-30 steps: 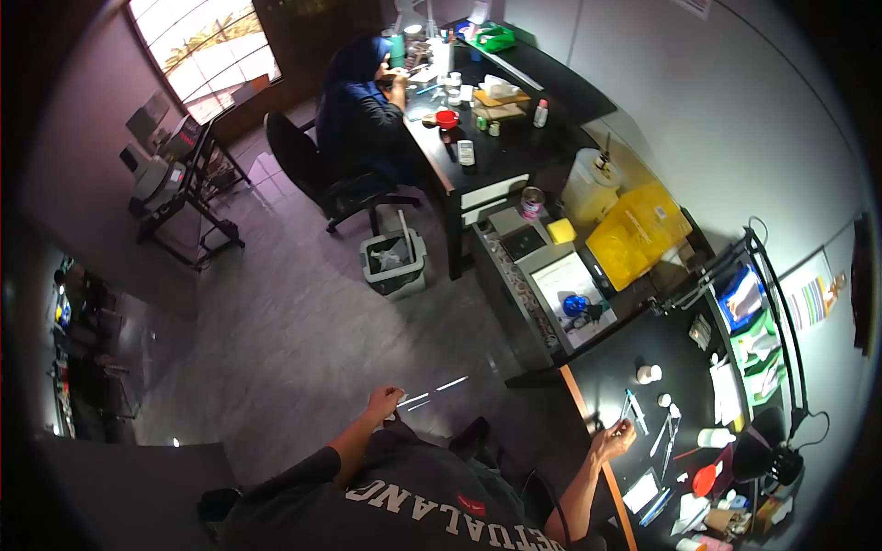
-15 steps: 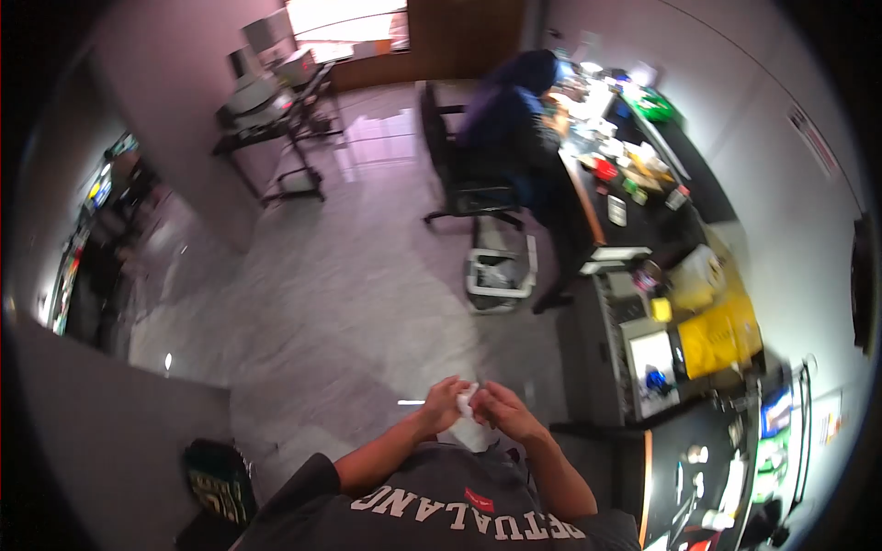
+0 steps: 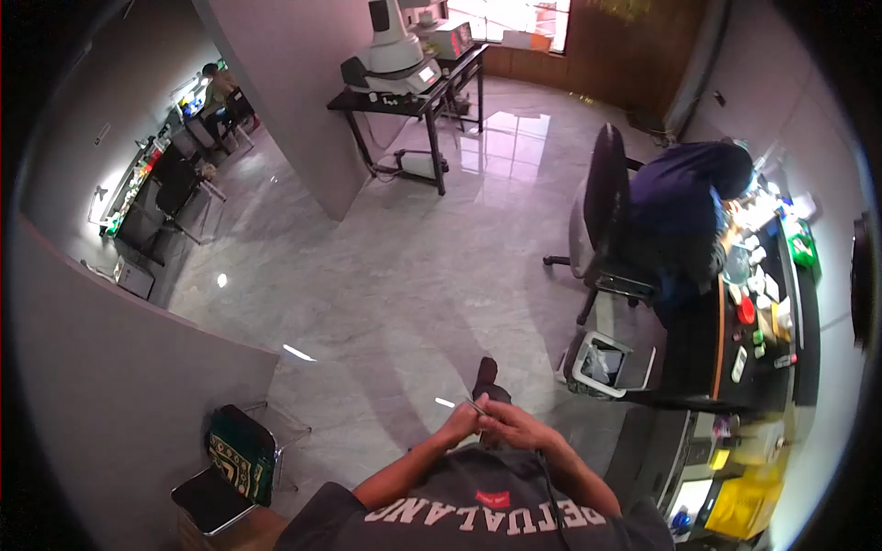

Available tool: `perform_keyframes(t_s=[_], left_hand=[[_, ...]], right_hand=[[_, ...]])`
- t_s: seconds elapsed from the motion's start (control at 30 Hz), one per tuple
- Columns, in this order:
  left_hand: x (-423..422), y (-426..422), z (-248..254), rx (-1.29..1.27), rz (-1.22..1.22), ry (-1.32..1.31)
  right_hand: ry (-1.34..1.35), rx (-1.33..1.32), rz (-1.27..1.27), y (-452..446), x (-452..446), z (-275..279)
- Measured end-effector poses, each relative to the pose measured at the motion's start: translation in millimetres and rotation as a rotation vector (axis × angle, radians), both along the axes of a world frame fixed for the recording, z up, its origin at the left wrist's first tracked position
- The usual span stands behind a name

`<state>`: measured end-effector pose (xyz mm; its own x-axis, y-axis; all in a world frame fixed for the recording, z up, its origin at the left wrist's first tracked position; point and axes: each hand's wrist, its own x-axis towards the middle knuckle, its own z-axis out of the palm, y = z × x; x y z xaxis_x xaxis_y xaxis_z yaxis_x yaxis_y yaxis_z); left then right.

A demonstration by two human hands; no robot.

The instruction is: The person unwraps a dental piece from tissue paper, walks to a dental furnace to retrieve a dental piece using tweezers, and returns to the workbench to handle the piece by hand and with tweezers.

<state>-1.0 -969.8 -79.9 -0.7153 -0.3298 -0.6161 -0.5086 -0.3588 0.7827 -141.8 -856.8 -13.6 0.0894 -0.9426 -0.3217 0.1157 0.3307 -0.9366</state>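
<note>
My left hand (image 3: 462, 423) and my right hand (image 3: 511, 426) meet in front of my dark printed shirt (image 3: 450, 496). Both are closed, fingers touching. A slim, greyish, stick-like object (image 3: 476, 407) shows at the fingertips, too small to name. My right hand appears to grip it; whatever the left fingers hold is hidden. Below them, a dark shoe (image 3: 488, 371) shows on the tiled floor (image 3: 367, 303).
At right, a person (image 3: 684, 193) bends over a lit, cluttered workbench (image 3: 726, 340) from an office chair (image 3: 602, 202). A waste bin (image 3: 576, 367) stands behind. A machine table (image 3: 432, 103) is ahead; a folding chair (image 3: 213, 500) with a green bag (image 3: 243, 450) is at left.
The view has swung left and forward, so the bench and bin appear farther right. White tissue-like material at my hands is no longer visible; the fingers have drawn together.
</note>
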Motion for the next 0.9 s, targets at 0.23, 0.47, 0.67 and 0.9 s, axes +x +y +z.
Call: perform_keyframes(t_s=[0.23, 0.47, 0.67, 0.9], left_hand=[[-24, -222, -82, -0.621, 0.272, -0.34], [-19, -364, -131, -0.407, 0.854, -0.469], [-119, -486, -181, -0.163, 0.811, -0.636], [-339, -700, -202, -0.621, 0.139, -0.604]], right_hand=[[0.632, -0.033, -0.054, -207, -172, 67], [0.678, -0.346, -0.206, -386, -308, 78], [0.542, -0.161, -0.336, -522, -412, 63], [0.383, -0.04, -0.674, -625, -535, 91]])
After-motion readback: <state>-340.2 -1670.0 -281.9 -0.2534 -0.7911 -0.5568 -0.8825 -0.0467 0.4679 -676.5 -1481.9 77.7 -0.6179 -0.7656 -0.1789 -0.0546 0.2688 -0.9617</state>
